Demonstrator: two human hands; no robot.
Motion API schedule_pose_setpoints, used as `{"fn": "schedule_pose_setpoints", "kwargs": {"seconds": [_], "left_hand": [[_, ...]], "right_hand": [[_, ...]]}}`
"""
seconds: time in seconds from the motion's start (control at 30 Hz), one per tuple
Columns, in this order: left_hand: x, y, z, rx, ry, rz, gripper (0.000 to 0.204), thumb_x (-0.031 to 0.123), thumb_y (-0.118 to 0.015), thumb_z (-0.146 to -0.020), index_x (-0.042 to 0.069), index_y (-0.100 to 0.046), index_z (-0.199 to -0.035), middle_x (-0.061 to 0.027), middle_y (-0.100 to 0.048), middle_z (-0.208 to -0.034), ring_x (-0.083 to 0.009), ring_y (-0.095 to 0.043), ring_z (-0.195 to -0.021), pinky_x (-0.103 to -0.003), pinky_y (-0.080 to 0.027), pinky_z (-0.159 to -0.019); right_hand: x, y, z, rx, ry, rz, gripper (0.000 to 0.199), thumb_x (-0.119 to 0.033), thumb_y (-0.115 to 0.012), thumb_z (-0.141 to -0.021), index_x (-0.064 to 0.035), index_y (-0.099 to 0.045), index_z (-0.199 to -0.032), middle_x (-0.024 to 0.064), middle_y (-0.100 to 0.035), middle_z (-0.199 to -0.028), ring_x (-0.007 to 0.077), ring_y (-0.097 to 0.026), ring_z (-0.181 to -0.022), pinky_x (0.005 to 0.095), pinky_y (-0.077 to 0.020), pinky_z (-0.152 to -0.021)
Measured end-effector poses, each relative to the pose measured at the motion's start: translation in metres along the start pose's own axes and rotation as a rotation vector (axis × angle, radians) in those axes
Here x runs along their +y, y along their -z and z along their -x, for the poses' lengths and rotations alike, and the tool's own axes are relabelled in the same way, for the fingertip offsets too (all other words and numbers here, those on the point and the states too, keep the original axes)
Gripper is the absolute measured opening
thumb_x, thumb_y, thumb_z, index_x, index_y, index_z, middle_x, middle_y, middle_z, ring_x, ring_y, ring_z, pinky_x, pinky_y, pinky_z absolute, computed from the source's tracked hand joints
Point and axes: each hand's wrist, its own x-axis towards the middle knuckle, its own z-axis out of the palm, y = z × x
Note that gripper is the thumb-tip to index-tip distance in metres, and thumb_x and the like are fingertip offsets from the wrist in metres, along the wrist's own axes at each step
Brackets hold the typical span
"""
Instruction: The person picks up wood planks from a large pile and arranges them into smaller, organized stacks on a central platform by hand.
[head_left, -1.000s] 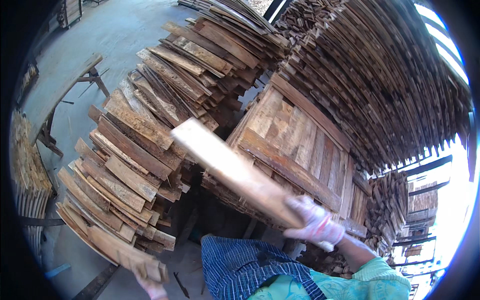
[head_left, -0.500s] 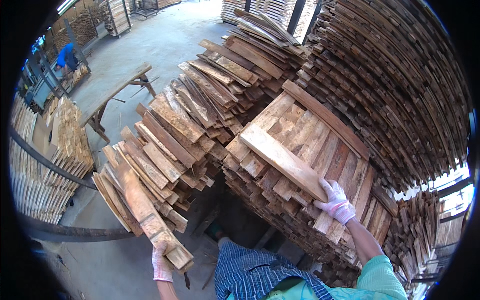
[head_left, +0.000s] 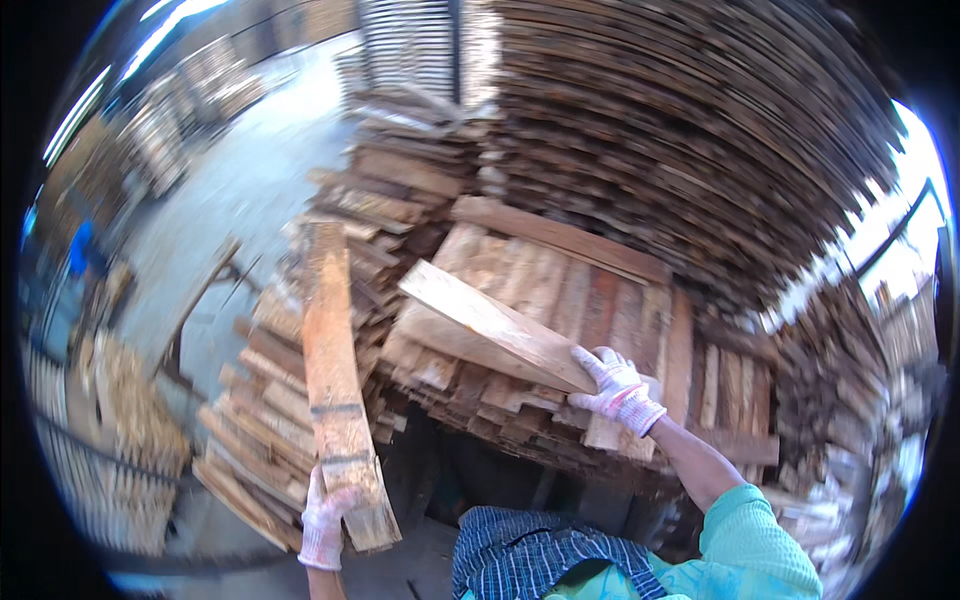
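Note:
My left hand point(head_left: 328, 515), in a white and pink work glove, grips the lower end of a long brown wooden plank point(head_left: 333, 350). Two dark bands cross this plank, and it points away from me over the stepped pile of planks at the left. My right hand point(head_left: 615, 388), gloved alike, holds the right end of a paler plank point(head_left: 485, 325). That plank slants over the near edge of a stack topped with planks laid side by side point(head_left: 570, 290). My right thumb's grip on its underside is partly hidden.
A tall wall of stacked planks point(head_left: 680, 130) rises behind the stack. Loose planks point(head_left: 270, 370) lie in a stepped pile at the left. Beyond stand a wooden trestle point(head_left: 190, 310) and a person in blue point(head_left: 82, 248). More planks point(head_left: 840, 370) are piled at the right.
The plank in my left hand has swung up from the left pile and now points away from me. My view has turned right. My right hand keeps hold of the pale plank.

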Motion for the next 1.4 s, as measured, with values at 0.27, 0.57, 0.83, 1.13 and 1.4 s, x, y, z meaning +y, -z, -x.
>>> {"fn": "schedule_pose_setpoints", "kwargs": {"seconds": [0.27,0.57,0.83,1.13,1.4], "left_hand": [[0.031,-0.127,-0.076,-0.315,0.137,0.036,0.061,-0.005,-0.069,-0.082,0.001,-0.045,-0.138,-0.0126,-0.066,-0.114,-0.0226,-0.07,-0.098,-0.034,-0.059,-0.089],[-0.029,-0.265,-0.125,-0.412,0.028,-0.938,0.101,0.061,-0.078,-0.08,-0.005,-0.035,-0.142,-0.028,-0.064,-0.127,-0.0413,-0.06,-0.121,-0.043,-0.044,-0.106],[-0.036,-0.234,-0.137,-0.449,0.009,-0.929,0.093,0.055,-0.071,-0.083,0.005,-0.031,-0.15,-0.0298,-0.062,-0.132,-0.0417,-0.058,-0.127,-0.045,-0.043,-0.107],[-0.017,-0.276,-0.138,-0.505,-0.011,-1.074,0.081,0.052,-0.073,-0.085,0.003,-0.041,-0.141,-0.0301,-0.065,-0.121,-0.0437,-0.062,-0.118,-0.046,-0.047,-0.099],[-0.021,-0.344,-0.094,-0.736,-0.589,-1.542,0.061,0.054,-0.068,-0.086,0.004,-0.058,-0.121,-0.0282,-0.054,-0.126,-0.0452,-0.053,-0.12,-0.055,-0.047,-0.099]], "right_hand": [[0.027,-0.031,0.086,0.614,-0.442,-0.829,0.089,-0.028,-0.083,-0.085,-0.0101,-0.036,-0.158,0.0194,-0.053,-0.132,0.0295,-0.055,-0.119,0.0373,-0.0448,-0.106],[-0.03,0.0,-0.026,0.341,-0.553,-0.843,0.087,-0.056,-0.065,-0.091,-0.0127,-0.029,-0.158,0.0274,-0.053,-0.135,0.0383,-0.055,-0.128,0.0488,-0.047,-0.106],[-0.043,0.007,-0.096,0.247,-0.551,-0.305,0.101,-0.068,-0.07,-0.083,-0.0034,-0.033,-0.151,0.0314,-0.046,-0.14,0.0467,-0.05,-0.131,0.0532,-0.0458,-0.107],[0.03,0.022,-0.115,0.215,-0.49,-1.207,0.112,-0.041,-0.082,-0.082,-0.004,-0.012,-0.162,0.0223,-0.057,-0.14,0.0303,-0.058,-0.125,0.0399,-0.0454,-0.107],[0.111,0.04,0.072,0.439,-0.487,-1.715,0.089,-0.025,-0.077,-0.08,-0.0039,-0.034,-0.154,0.0172,-0.053,-0.132,0.0259,-0.052,-0.121,0.0364,-0.0475,-0.104]]}}
